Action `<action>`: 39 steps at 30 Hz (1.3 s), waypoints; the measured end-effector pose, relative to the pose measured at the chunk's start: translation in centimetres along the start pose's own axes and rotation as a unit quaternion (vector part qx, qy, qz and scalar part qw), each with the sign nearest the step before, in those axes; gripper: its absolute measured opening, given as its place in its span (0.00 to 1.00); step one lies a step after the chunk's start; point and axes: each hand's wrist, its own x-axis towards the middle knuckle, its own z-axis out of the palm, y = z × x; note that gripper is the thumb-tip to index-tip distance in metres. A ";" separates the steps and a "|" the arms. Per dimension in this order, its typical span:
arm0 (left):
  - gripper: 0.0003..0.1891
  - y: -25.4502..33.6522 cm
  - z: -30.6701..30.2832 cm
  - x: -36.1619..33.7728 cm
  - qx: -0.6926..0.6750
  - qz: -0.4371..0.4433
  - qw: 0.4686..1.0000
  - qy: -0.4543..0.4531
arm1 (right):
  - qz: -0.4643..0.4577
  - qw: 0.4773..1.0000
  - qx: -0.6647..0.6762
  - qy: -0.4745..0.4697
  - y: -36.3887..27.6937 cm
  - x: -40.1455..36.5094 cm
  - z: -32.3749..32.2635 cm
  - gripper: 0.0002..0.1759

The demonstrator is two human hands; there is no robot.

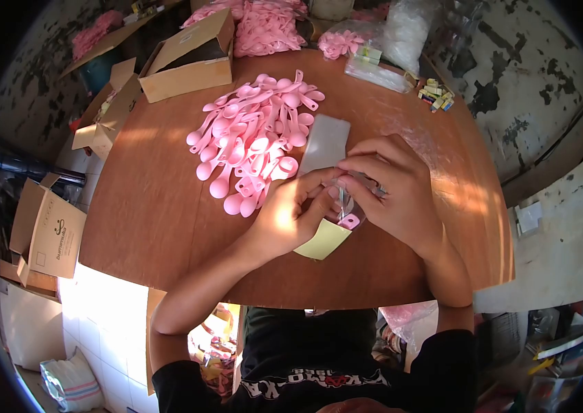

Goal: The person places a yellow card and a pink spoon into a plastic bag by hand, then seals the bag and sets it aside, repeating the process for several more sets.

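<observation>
My left hand [287, 215] and my right hand [403, 191] meet near the front of the table, fingers pinched together at the top of a small clear plastic bag [346, 199]. The end of a pink measuring spoon [350, 221] shows inside the bag; the rest of the spoon is hidden. A pale yellow card [323, 240] lies at the bag's lower end, under my left hand. Just beyond my fingers is a flat stack of clear bags [327, 138]. A large heap of pink measuring spoons [253, 138] spreads to the left of it.
An open cardboard box [188, 76] stands at the table's back left, beside a bag of pink spoons [267, 31]. At the back right are a bag of clear plastic [405, 34] and several small boxes [434, 95]. More cartons [50, 227] stand left of the wooden table [147, 220].
</observation>
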 end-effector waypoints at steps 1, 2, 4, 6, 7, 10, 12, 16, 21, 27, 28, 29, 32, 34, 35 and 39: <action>0.17 0.2 0.1 -0.1 0.015 -0.004 1.000 -0.011 | 0.003 1.000 -0.001 0.001 -0.1 -0.1 -0.1 0.07; 0.17 0.2 0.4 -0.1 0.001 -0.006 1.000 0.001 | -0.006 0.999 -0.029 -0.016 -0.2 -0.1 -0.3 0.07; 0.17 0.9 0.0 -0.1 0.087 -0.010 0.996 -0.016 | -0.012 0.998 -0.056 -0.033 -0.2 -0.3 -0.3 0.08; 0.18 0.9 0.0 -0.1 0.173 -0.012 0.984 -0.034 | -0.029 0.996 -0.079 -0.033 -0.2 -0.5 -0.2 0.06; 0.17 0.6 0.1 -0.2 0.186 0.024 0.982 -0.016 | -0.026 0.996 -0.080 -0.032 -0.3 -0.5 -0.2 0.06; 0.16 0.0 0.2 -0.1 0.205 0.067 0.976 -0.002 | -0.016 0.995 -0.089 -0.043 -0.3 -0.5 -0.4 0.05; 0.16 0.2 0.2 -0.1 0.212 0.073 0.975 -0.005 | 0.009 0.998 -0.036 -0.046 0.1 -0.5 -0.5 0.05; 0.15 0.6 0.1 0.2 0.107 0.083 0.991 -0.024 | 0.168 0.960 0.219 -0.045 1.0 -0.9 -1.1 0.02; 0.19 0.7 -0.7 0.3 -0.061 0.075 0.995 0.006 | 0.239 0.822 0.514 0.060 2.8 -0.6 -5.2 0.06; 0.16 0.6 -0.5 0.1 -0.065 0.035 0.995 0.061 | 0.285 0.697 0.658 -0.008 19.5 -5.4 -7.8 0.09; 0.15 0.3 -0.2 0.2 -0.062 0.039 0.994 0.075 | 0.403 0.874 0.245 -0.113 20.0 -7.3 -6.8 0.10; 0.14 0.2 -0.3 0.4 -0.057 0.049 0.993 0.093 | 0.425 0.856 -0.226 -0.188 20.7 -8.3 -5.5 0.12; 0.10 -0.3 -0.5 0.5 -0.097 0.014 0.991 0.092 | 0.450 0.889 -0.022 0.080 30.0 -13.8 -4.0 0.15; 0.08 -0.3 -0.3 0.6 -0.140 -0.005 0.986 0.095 | 0.437 0.890 -0.059 0.112 22.3 -10.9 -4.8 0.17; 0.08 -0.3 -0.3 0.5 -0.141 -0.012 0.985 0.097 | 0.410 0.907 0.008 0.098 19.0 -9.1 -4.9 0.16; 0.08 0.0 -0.1 0.3 -0.154 -0.011 0.984 0.092 | 0.286 0.907 0.303 -0.064 6.2 -3.3 -4.5 0.20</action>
